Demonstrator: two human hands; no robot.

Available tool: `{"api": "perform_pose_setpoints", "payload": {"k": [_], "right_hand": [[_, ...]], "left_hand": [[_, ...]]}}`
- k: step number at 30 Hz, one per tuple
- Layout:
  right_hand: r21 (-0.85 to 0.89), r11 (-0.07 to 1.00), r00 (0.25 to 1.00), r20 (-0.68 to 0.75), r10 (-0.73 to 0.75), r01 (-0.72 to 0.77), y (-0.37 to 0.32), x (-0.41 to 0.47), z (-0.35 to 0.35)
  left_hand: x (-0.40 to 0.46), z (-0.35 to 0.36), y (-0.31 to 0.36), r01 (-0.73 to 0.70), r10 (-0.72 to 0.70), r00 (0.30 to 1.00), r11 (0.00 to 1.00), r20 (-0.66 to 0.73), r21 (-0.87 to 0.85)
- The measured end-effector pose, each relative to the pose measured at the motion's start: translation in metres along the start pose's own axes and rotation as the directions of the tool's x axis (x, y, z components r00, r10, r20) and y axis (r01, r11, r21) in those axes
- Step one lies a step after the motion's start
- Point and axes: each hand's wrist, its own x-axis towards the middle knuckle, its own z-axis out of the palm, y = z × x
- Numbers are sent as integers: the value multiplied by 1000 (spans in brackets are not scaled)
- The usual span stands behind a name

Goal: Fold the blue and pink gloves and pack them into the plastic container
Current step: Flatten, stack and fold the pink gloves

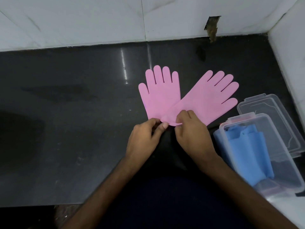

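Two pink gloves lie flat on the dark counter, fingers pointing away from me. The left pink glove (159, 95) stands upright; the right pink glove (208, 100) fans out to the right and overlaps it at the cuffs. My left hand (145, 138) pinches the cuff edge at the bottom. My right hand (189, 133) pinches the same overlapped cuffs just beside it. Folded blue gloves (247, 151) lie inside the clear plastic container (287, 164) at the right.
The container's clear lid (270, 109) lies behind it near the right wall. White marble tiles run along the back with a broken hole (212, 27). The dark counter (66, 113) stretches to the left; its front edge is near my body.
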Motion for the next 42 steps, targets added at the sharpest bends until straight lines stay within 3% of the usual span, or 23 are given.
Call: {"api": "perform_pose_setpoints", "payload": {"k": [2,4,6,9,11,13,15,17,19,22,25,27,28,29,30,31,35,36,37,38,39,40,42], "right_hand": [[134,990,995,-100,-29,43,-5,0,-13],[277,958,988,-152,-37,78,-16,-1,-27],[409,905,984,-173,-48,116,-30,-4,-40],[665,734,988,-141,-63,142,-54,-16,-60],[820,561,994,-97,-55,111,-70,-26,-72],[970,244,1000,-7,-19,12,-84,-35,-81],[984,-132,993,115,-40,-119,-96,-41,-89],[956,-253,988,147,-38,-152,-101,-44,-89],[955,-257,988,153,-5,-149,-99,-44,-86],[939,-256,973,229,-26,-229,-94,-39,-81],[916,-100,918,376,-123,-388,-93,-45,-74],[867,218,869,480,-120,-449,-92,-37,-65],[776,481,863,500,-75,-408,-96,-28,-59],[577,771,875,482,-55,-270,-103,-13,-51],[315,943,922,387,-23,-109,-105,4,-42],[127,991,972,237,6,-37,-105,20,-36],[-357,934,999,34,41,-27,-140,45,-16],[-307,951,996,73,50,-25,-134,40,-9],[-98,995,985,174,-1,19,-123,22,2],[263,963,931,363,-41,-60,-123,0,5],[516,830,858,506,-94,-213,-127,-21,11],[602,751,829,542,-137,-270,-129,-34,18],[629,743,873,470,-128,-230,-132,-43,31]], "left_hand": [[0,4,5,196,-171,980,922,104,-333],[-1,6,14,421,-254,901,703,351,-573],[-3,8,22,576,-210,807,485,552,-658],[-10,6,33,635,-87,766,256,637,-729],[-17,-1,44,631,-1,775,67,632,-773],[-22,-11,58,571,29,818,-156,574,-806],[-27,-18,64,446,-55,886,-171,460,-879],[-31,-28,66,338,-199,920,-41,339,-940],[-36,-39,60,270,-260,932,25,254,-963],[-43,-50,44,0,-327,945,-49,16,-999],[-51,-61,34,-238,-379,877,193,-296,-952],[-57,-68,25,-291,-357,847,312,-395,-905],[-59,-71,22,-297,-339,847,336,-409,-894],[-61,-75,20,-301,-323,850,349,-416,-887],[-64,-78,19,-304,-313,852,358,-420,-883],[-66,-81,17,-302,-315,850,367,-423,-880],[-69,-94,6,-177,-363,871,396,-331,-901],[-69,-95,1,-140,-361,883,407,-300,-902],[-70,-97,-4,-110,-362,891,412,-273,-904],[-70,-98,-9,-81,-379,891,412,-252,-908],[-70,-100,-15,-54,-402,884,419,-238,-906],[-70,-104,-21,-30,-419,878,437,-233,-899],[-68,-112,-37,6,-443,867,471,-230,-882]]}}
